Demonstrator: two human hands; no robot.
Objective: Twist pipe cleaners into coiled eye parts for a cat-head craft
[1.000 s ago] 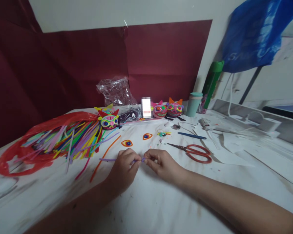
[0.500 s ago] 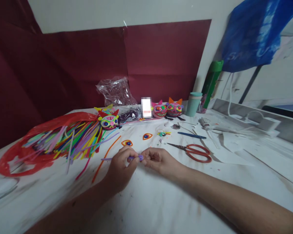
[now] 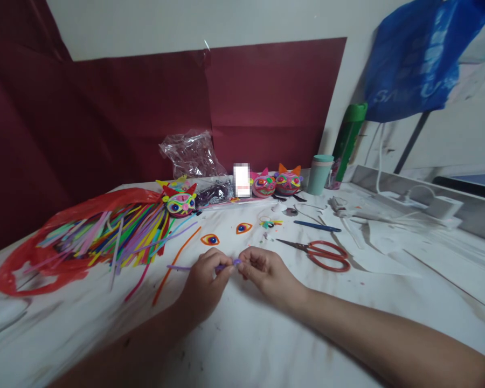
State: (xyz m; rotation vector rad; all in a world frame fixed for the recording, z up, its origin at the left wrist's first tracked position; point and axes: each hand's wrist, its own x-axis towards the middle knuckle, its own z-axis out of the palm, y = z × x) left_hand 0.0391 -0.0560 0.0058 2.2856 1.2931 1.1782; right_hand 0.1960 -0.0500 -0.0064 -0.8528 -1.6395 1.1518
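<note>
A purple pipe cleaner [image 3: 178, 268] runs through my left hand [image 3: 208, 276], which pinches it near a small coiled end between the two hands. My right hand [image 3: 262, 272] has thumb and forefinger closed on that coiled end. The free tail sticks out to the left, over the table. Just beyond my hands lie two eye shapes with orange rims and blue centres, the left eye [image 3: 210, 239] and the right eye [image 3: 243, 229]. An orange pipe cleaner [image 3: 177, 264] lies left of my left hand.
Many coloured pipe cleaners [image 3: 133, 237] spill from a red plastic bag [image 3: 12, 269] on the left. Red-handled scissors [image 3: 327, 255] and a blue pen-like tool [image 3: 317, 226] lie right. Decorated animal heads [image 3: 181, 202], a green cup [image 3: 320, 175] and clear wrapping [image 3: 192, 153] stand behind.
Both hands stay together, with the fingertips shifted slightly around the coiled purple end. The view has tilted a little; the things on the table lie as before.
</note>
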